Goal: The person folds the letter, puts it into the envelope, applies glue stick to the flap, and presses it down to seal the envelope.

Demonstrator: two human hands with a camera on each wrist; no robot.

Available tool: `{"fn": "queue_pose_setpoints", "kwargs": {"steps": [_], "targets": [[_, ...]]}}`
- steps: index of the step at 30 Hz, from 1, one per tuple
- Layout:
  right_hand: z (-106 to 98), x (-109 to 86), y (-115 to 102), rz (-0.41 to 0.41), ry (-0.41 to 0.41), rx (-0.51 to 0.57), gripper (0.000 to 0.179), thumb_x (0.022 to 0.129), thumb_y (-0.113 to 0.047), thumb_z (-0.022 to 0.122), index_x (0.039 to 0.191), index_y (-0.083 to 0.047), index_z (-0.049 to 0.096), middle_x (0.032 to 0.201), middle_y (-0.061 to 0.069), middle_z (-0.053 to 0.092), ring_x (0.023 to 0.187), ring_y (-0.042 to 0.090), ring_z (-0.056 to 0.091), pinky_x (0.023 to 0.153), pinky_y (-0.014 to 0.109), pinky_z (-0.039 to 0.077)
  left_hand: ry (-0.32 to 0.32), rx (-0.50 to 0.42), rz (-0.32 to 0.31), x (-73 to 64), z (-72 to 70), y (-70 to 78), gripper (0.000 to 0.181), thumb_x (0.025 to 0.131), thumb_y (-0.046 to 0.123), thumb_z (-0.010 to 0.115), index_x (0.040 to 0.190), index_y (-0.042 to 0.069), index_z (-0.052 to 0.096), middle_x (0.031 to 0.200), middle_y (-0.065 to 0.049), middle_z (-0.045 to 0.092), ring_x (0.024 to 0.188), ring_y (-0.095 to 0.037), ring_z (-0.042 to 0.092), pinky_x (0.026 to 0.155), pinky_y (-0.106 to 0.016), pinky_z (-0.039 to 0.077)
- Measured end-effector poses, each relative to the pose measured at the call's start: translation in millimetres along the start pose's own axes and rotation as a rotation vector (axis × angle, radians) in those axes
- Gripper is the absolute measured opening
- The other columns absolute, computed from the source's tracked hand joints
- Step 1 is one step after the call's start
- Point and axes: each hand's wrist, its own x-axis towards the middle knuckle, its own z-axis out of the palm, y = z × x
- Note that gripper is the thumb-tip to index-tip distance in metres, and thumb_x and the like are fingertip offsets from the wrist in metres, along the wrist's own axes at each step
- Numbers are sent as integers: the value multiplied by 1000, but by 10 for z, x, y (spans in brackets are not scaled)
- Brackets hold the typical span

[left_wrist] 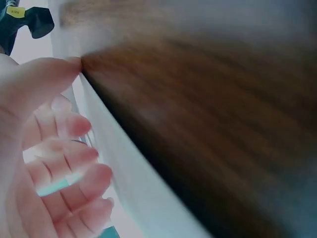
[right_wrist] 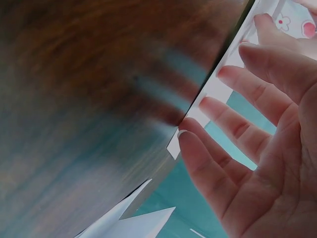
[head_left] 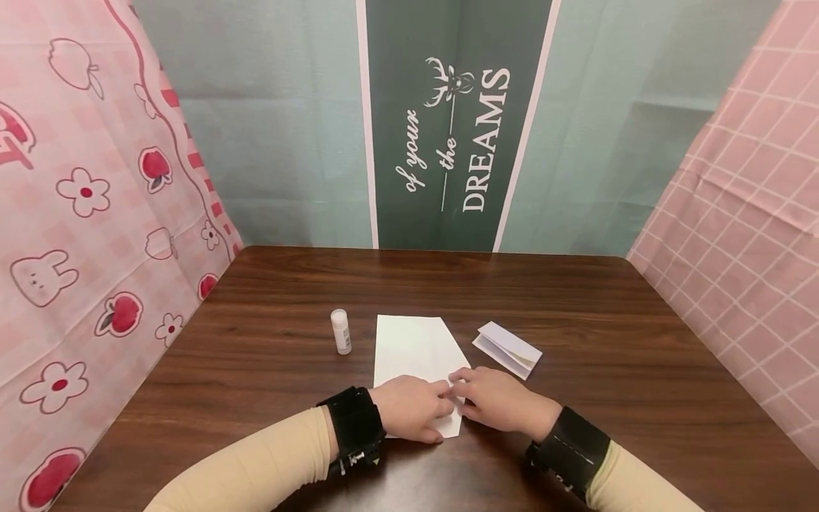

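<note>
A white sheet of paper [head_left: 412, 345] lies flat on the table, its upper right corner slanting inward. My left hand [head_left: 411, 407] rests on its lower part with fingers pressing down; in the left wrist view the thumb [left_wrist: 52, 79] tip is at the paper's near edge. From the right, my right hand [head_left: 502, 400] reaches over, and its relaxed fingers [right_wrist: 242, 126] touch the paper along the right edge. Both hands' fingertips come close together there. Beneath the hands, part of the sheet is hidden.
Left of the sheet stands a white capped glue stick [head_left: 342, 332]. A folded white paper piece [head_left: 508, 348] sits just beyond my right hand, slightly open at its edge. The brown wooden table [head_left: 294, 284] is bounded by curtains at the back and both sides.
</note>
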Motion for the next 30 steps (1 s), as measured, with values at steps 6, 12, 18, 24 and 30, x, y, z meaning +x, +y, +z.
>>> {"fn": "queue_pose_setpoints", "kwargs": {"steps": [6, 12, 18, 24, 30], "targets": [[-9, 11, 2, -10, 3, -13, 7, 83, -19, 67, 82, -14, 64, 108, 7, 63, 82, 23, 61, 70, 33, 49, -1, 23, 77, 23, 13, -53, 31, 83, 50, 63, 96, 22, 59, 93, 11, 54, 67, -5, 53, 59, -21, 46], [-7, 9, 4, -4, -23, -19, 16, 84, -22, 67, 96, -11, 69, 110, 8, 63, 86, 23, 62, 73, 34, 50, -2, 39, 105, 53, 50, -72, 34, 82, 51, 63, 103, 24, 60, 97, 13, 54, 73, -6, 51, 63, -20, 44], [-17, 1, 12, -16, -31, -21, 19, 84, -21, 67, 100, -12, 69, 110, 8, 63, 86, 23, 62, 74, 34, 50, 6, 31, 103, 57, 48, -66, 34, 83, 51, 63, 103, 24, 60, 99, 13, 54, 74, -7, 50, 63, -20, 43], [-26, 0, 5, -16, -30, -16, 16, 84, -22, 67, 97, -12, 70, 110, 8, 63, 87, 23, 61, 74, 34, 50, 2, 19, 91, 50, 54, -58, 31, 83, 51, 62, 100, 25, 62, 97, 12, 53, 75, -8, 50, 59, -20, 42], [-22, -10, 2, -27, -8, -16, 15, 84, -21, 67, 98, -14, 70, 108, 6, 63, 85, 22, 61, 72, 34, 50, 15, 37, 74, 49, 39, -46, 33, 83, 52, 61, 100, 25, 63, 99, 6, 50, 81, -8, 50, 59, -21, 44]]}}
